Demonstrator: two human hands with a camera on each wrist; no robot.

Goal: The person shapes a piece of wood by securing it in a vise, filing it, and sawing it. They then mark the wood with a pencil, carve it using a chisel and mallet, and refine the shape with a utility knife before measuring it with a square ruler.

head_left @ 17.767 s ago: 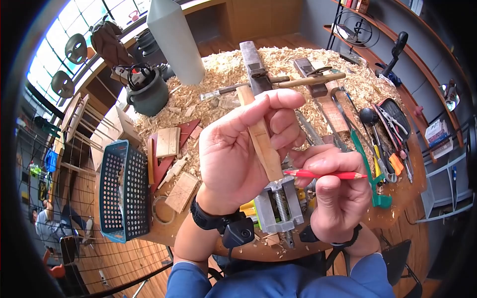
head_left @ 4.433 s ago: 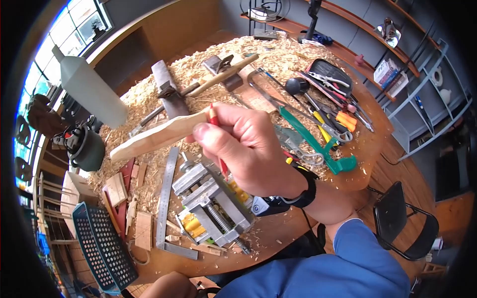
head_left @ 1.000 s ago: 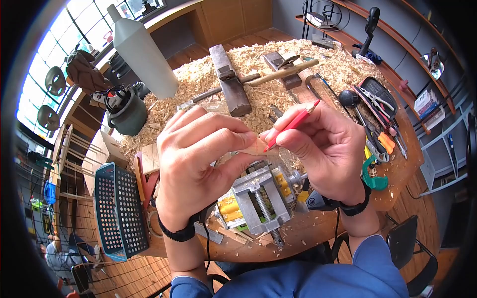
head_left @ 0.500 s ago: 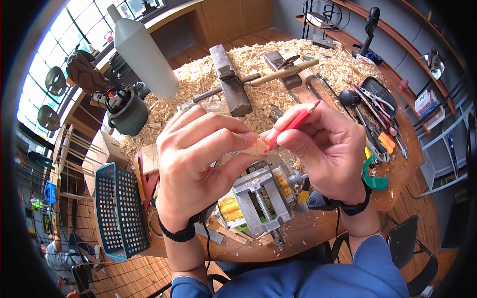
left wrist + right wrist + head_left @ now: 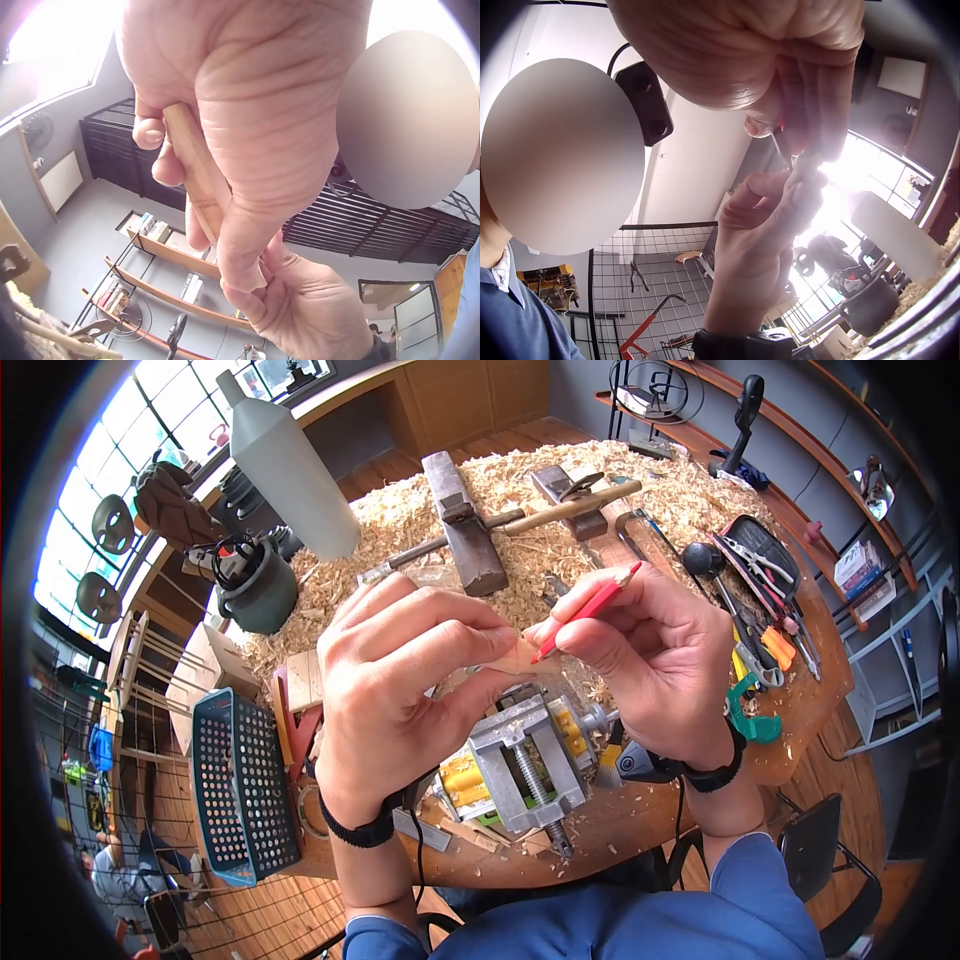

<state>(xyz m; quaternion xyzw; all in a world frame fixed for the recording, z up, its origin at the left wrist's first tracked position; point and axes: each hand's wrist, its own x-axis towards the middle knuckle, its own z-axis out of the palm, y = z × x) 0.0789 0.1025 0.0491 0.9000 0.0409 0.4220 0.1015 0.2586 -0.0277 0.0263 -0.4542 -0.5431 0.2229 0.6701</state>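
In the head view the left hand (image 5: pixel 400 695) pinches a small wooden piece (image 5: pixel 520 658) between thumb and fingers, its far end sticking out toward the right. The right hand (image 5: pixel 655 660) grips a red pencil (image 5: pixel 590 610), whose tip touches the wood or lies right by it. From the left wrist view, the wooden piece (image 5: pixel 196 169) runs along inside the left hand (image 5: pixel 255 112), and the right hand (image 5: pixel 311 307) meets its end. The right wrist view has the right hand (image 5: pixel 757 60) above the left hand (image 5: pixel 750 247); fingers hide most of the pencil.
Below the hands stands a metal vise (image 5: pixel 525 760). Wood shavings (image 5: pixel 400 510), a hand plane (image 5: pixel 465 530) and a mallet-like tool's handle (image 5: pixel 575 508) lie beyond. A perforated basket (image 5: pixel 245 790) is at left, a white bottle (image 5: pixel 295 480) behind, and pliers (image 5: pixel 757 563) at right.
Earlier the right hand alone held the wood and pencil out to the left; now the left hand pinches the wood and the pencil is at its end. Over the last second both hands barely move.
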